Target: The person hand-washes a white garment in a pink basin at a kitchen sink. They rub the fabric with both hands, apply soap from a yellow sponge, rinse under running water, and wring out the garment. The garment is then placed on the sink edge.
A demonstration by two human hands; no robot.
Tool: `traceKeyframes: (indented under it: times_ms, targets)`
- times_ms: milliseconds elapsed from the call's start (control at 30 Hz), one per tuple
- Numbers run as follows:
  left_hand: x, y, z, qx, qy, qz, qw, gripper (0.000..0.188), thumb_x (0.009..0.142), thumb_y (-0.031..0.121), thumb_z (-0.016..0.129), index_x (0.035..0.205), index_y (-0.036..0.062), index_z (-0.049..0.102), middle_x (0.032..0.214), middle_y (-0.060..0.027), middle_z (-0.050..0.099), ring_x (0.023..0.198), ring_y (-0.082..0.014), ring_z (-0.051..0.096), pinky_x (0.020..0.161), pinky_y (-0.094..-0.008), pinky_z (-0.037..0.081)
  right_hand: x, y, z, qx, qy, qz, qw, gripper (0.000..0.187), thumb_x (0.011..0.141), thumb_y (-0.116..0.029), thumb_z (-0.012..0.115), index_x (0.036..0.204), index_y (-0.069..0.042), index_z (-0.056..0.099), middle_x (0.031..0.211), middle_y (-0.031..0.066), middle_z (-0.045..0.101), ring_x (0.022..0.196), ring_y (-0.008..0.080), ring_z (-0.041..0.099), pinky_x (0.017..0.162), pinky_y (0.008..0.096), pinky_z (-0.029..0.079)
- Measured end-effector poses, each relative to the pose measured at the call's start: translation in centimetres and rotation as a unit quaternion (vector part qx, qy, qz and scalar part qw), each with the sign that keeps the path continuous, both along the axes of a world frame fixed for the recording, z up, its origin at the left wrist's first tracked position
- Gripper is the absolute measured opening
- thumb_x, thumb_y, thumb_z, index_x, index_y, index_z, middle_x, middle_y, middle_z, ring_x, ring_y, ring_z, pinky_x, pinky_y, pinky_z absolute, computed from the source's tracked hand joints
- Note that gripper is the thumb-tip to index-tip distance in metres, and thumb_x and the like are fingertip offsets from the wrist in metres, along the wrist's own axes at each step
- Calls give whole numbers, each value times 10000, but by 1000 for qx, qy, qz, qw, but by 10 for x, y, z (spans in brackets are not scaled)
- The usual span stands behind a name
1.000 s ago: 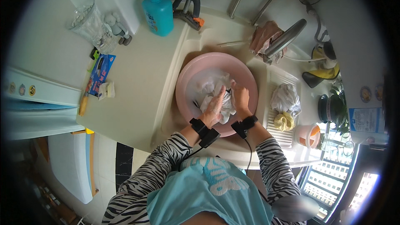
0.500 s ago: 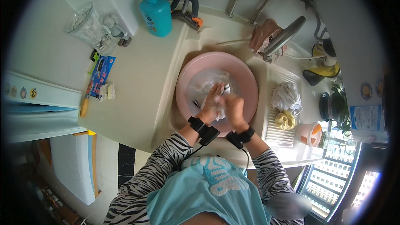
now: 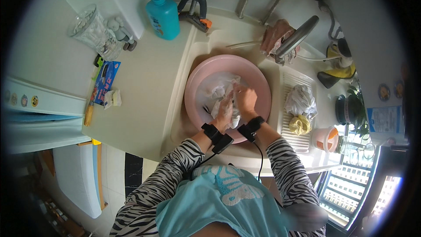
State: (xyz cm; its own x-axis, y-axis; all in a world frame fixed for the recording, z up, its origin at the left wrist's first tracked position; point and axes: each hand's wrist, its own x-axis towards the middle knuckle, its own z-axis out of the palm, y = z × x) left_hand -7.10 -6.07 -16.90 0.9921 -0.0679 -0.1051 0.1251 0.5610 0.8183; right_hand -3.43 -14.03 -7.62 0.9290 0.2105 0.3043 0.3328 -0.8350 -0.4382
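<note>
A pink basin (image 3: 196, 72) stands in the sink with cloudy water and a wet white cloth (image 3: 224, 82) in it. Over the basin, my left hand (image 3: 225, 110) grips part of that cloth, and a bunched end hangs below its palm. Pressed close against it, my right hand (image 3: 247, 100) is curled into a fist on the same cloth. Its fingertips are hidden from view. A small dark patch shows on the fabric between the two hands, and dark marks lie in the water at the basin's left.
Right of the basin, a ribbed drainboard (image 3: 294, 126) carries a white cloth bundle (image 3: 301, 101) and a yellow cloth (image 3: 300, 125). A faucet (image 3: 299, 37) with a brownish cloth (image 3: 276, 36) rises behind. A turquoise pump bottle (image 3: 162, 15) and a blue box (image 3: 105, 81) stand left.
My right hand has moved up and left across the cloth, and my left hand has shifted slightly down. The cloth between them is bunched differently.
</note>
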Motion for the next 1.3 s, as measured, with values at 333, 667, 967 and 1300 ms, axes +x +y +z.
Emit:
traceKeyframes:
  times_ms: [333,667,967,1300]
  targets:
    - [1,2,74,-153,137,-13,979,323,929,344,558,1150,111,524,1054,3,551,947,-98,482,895,-258,372,24,-51,-9,280,100,-166,940,462,917,-414,547,677,-20,582,563,99,496,508,218,451,538,329,405]
    - [-1,2,92,68,-121,-15,990,458,849,42,637,1242,60,403,1067,-76,548,945,-126,523,834,-274,442,-13,-80,35,493,281,12,823,334,911,-357,594,973,-30,577,842,-14,558,773,61,488,682,216,398]
    - [-1,1,92,193,-211,52,957,225,824,-64,571,1008,7,462,993,-76,514,952,-167,525,866,-289,442,-16,-72,52,586,368,57,719,243,809,14,526,1047,1,576,901,28,595,779,99,538,720,234,433]
    - [-4,-1,86,184,-51,4,982,213,870,198,619,907,20,507,816,-23,512,770,-96,479,688,-250,419,-15,-60,14,515,276,3,811,91,885,-84,581,888,6,563,788,31,590,713,92,541,642,236,451]
